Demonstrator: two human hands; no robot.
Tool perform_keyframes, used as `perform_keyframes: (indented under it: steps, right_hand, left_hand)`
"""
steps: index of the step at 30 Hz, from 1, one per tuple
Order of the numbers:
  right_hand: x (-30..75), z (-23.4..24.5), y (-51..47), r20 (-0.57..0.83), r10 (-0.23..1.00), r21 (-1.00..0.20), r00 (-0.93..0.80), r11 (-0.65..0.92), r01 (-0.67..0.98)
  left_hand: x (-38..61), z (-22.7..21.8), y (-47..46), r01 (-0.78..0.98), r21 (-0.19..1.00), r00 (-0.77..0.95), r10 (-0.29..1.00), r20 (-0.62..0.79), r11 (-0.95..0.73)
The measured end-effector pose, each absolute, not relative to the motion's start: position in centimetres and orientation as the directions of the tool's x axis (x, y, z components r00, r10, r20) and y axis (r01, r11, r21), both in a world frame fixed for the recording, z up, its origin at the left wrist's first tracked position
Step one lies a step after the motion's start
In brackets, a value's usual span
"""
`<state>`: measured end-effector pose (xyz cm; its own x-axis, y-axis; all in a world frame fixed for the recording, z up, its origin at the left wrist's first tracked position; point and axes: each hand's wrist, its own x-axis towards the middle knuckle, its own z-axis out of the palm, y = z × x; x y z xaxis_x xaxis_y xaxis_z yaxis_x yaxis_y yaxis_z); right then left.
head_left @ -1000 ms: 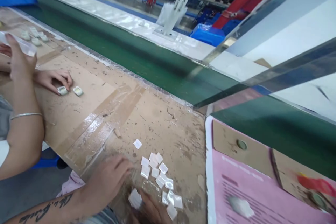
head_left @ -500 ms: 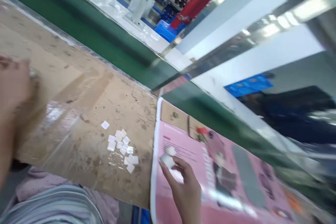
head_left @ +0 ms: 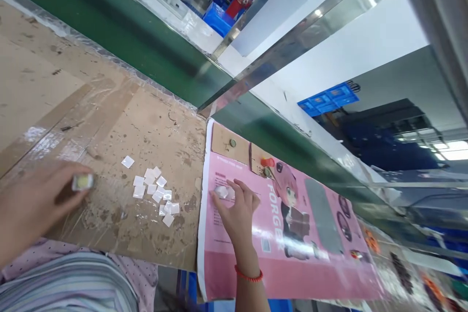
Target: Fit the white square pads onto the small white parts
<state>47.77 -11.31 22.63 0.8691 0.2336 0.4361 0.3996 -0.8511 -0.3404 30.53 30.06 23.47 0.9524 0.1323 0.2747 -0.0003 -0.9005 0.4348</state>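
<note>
Here, our right hand (head_left: 237,207), at six o'clock, straddles a white lump (head_left: 221,192) on the pink mat (head_left: 219,273), fingers narrowly parted; whether they grip it we cannot tell. Toward nine, our left hand (head_left: 47,195) pinches a small pale-cased part (head_left: 82,182) over the worktop (head_left: 175,131). Loose white squares (head_left: 151,188) lie at eight. We judge this a picking-up step, calling next for a firm pinch.

Setting: factory workshop, by appearance. Evidence: long green conveyor belt (head_left: 146,44) running beside the cardboard-topped desk (head_left: 171,131); metal beam (head_left: 292,36) near it; blue crates (head_left: 218,19) in background.
</note>
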Motion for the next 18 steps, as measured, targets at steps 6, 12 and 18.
perform_keyframes:
  steps: [6, 12, 18]
  right_hand:
    - [45.9, 25.9, 1.4, 0.389, 0.579, -0.490, 0.717, -0.529, 0.693]
    - [47.1, 24.1, 10.3, 0.066, 0.734, -0.695, 0.675, -0.451, 0.559]
    - [46.4, 26.0, 7.8, 0.023, 0.636, -0.805, 0.772, -0.446, 0.392]
  left_hand:
    - [28.3, 22.3, 24.3, -0.093, 0.519, 0.978, 0.021, 0.209, -0.850]
    - [28.9, 21.9, 22.8, -0.120, 0.567, 0.974, 0.014, 0.227, -0.815]
    - [30.0, 22.0, 20.6, -0.238, 0.537, 0.946, -0.067, 0.318, -0.810]
